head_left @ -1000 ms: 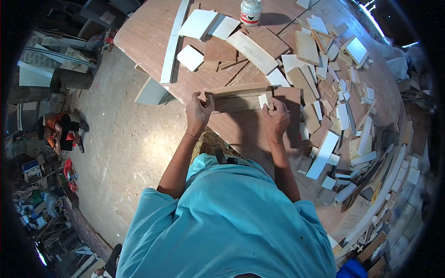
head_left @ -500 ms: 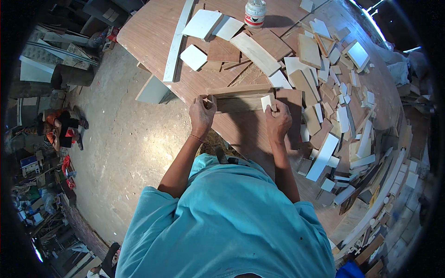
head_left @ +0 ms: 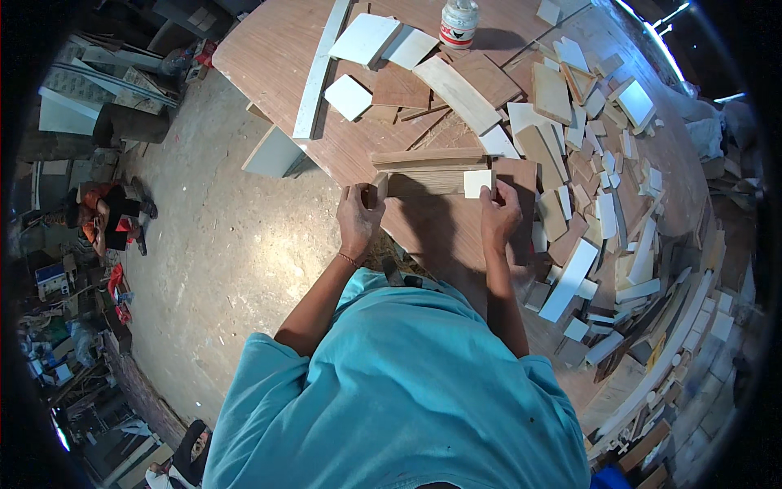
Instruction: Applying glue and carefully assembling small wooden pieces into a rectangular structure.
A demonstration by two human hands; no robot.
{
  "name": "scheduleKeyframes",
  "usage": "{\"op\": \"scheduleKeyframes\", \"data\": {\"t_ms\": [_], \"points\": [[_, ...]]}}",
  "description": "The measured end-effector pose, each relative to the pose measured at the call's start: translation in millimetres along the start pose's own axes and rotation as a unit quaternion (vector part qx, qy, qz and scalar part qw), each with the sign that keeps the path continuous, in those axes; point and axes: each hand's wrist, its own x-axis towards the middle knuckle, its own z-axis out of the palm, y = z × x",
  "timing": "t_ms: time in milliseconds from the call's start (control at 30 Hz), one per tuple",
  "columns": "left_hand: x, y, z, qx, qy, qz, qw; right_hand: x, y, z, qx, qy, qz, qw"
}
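In front of me at the table's near edge lies a long wooden piece (head_left: pixel 428 184) with a raised strip (head_left: pixel 432 157) along its far side. My left hand (head_left: pixel 358 222) grips a small wooden block (head_left: pixel 381 186) at its left end, fingers closed around it. At the right end my right hand (head_left: pixel 500 215) pinches a small block with a white square face (head_left: pixel 477 184), which covers part of the long piece. Whether either block is joined to the long piece, I cannot tell. Both hands hide parts of the blocks they hold.
Offcuts (head_left: pixel 570 277) in white and bare wood heap the right side of the table (head_left: pixel 277 49). A white jar (head_left: pixel 459 23) stands at the back, and a long white strip (head_left: pixel 322 73) lies to its left. Another person (head_left: pixel 106 216) sits on the floor at far left.
The white-faced block has turned square to me in my right hand. Both hands have shifted slightly toward me, and more of the left block shows above my left fingers.
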Motion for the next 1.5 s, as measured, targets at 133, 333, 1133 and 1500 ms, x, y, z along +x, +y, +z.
{"op": "scheduleKeyframes", "data": {"t_ms": [133,333,1133,1500], "points": [[-0.6,-0.6,1.5,-0.022,0.008,0.000,1.000,7.0,5.0,-2.3,0.024,-0.013,0.052,0.998],[-4.2,-7.4,-0.6,-0.042,0.013,-0.024,0.999,13.0,46.9,-3.5,0.017,-0.078,0.091,0.993],[-5.0,2.2,-8.8,-0.399,-0.126,-0.093,0.904,-16.5,26.7,26.7,-0.145,-0.054,-0.026,0.988],[99.2,54.4,4.6,-0.519,-0.105,0.017,0.848,158.1,-124.5,64.9,-0.084,-0.032,-0.141,0.986]]}}
